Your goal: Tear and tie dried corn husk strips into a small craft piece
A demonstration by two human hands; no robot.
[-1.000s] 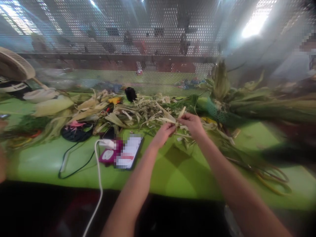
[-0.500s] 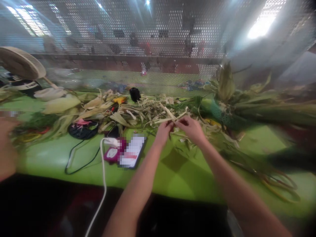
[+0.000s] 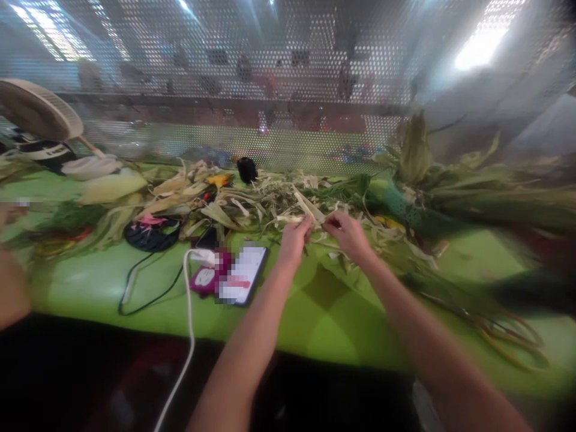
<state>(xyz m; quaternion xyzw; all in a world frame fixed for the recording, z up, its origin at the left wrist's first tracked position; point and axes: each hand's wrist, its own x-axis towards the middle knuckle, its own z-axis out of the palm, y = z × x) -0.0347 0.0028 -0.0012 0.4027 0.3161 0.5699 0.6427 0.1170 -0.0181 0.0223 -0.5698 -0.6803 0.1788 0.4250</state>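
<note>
My left hand point(image 3: 293, 241) pinches a pale husk strip point(image 3: 309, 205) between thumb and fingers. My right hand point(image 3: 351, 235) is just beside it, its fingertips drawn together near the strip's close end; whether they grip it, I cannot tell. The strip lies ahead of my fingertips, its long axis slanting from far left to near right, so the close end sits between my two hands, seemingly nearer the left. Beyond it, a heap of dried leaves point(image 3: 276, 195) crowds the way forward. Towards me, green tabletop point(image 3: 324, 327) stretches down to its front edge. A phone point(image 3: 245, 273) lies left of my left wrist; to the right, beyond my right hand, stands a green basket point(image 3: 398, 201)
</note>
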